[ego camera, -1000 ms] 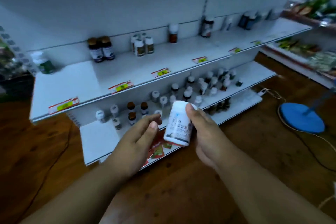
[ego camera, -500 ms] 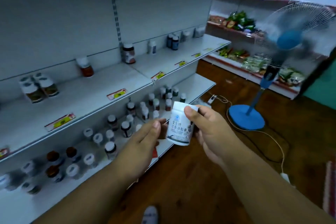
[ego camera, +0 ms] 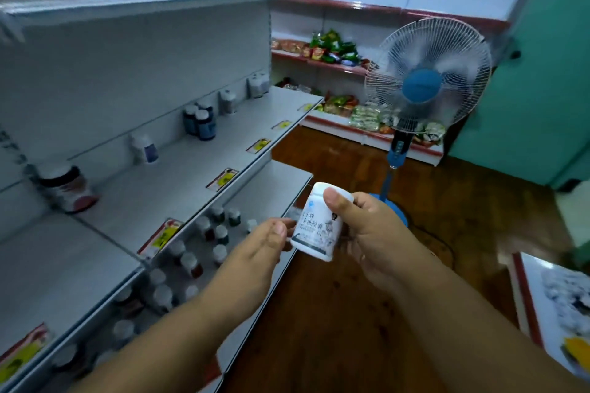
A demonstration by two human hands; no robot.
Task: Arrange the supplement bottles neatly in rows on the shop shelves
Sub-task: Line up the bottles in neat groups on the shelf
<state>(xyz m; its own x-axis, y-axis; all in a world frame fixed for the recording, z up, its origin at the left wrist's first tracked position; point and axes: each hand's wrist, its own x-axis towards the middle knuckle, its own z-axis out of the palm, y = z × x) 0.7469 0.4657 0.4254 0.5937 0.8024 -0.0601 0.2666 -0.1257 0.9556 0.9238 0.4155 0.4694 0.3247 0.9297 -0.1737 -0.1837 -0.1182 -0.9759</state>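
White supplement bottle [ego camera: 316,223], in transit
Right hand [ego camera: 373,233] gripped it; left hand [ego camera: 255,249] open, fingertips touching. View had swung rightward along shelves [ego camera: 204,153]; unplaced.

The shelf unit [ego camera: 198,163] runs along the left. On its middle shelf, bottles [ego camera: 201,120] stand well apart, back against the rear panel; on the shelf below, more bottles [ego camera: 191,260] cluster loosely. To the right of the unit's far end stands a fan [ego camera: 426,80] on the floor [ego camera: 351,313]. Behind the fan, low shelves carry packets [ego camera: 335,48]. In front of the unit, the hands hold a bottle [ego camera: 319,226] between them.
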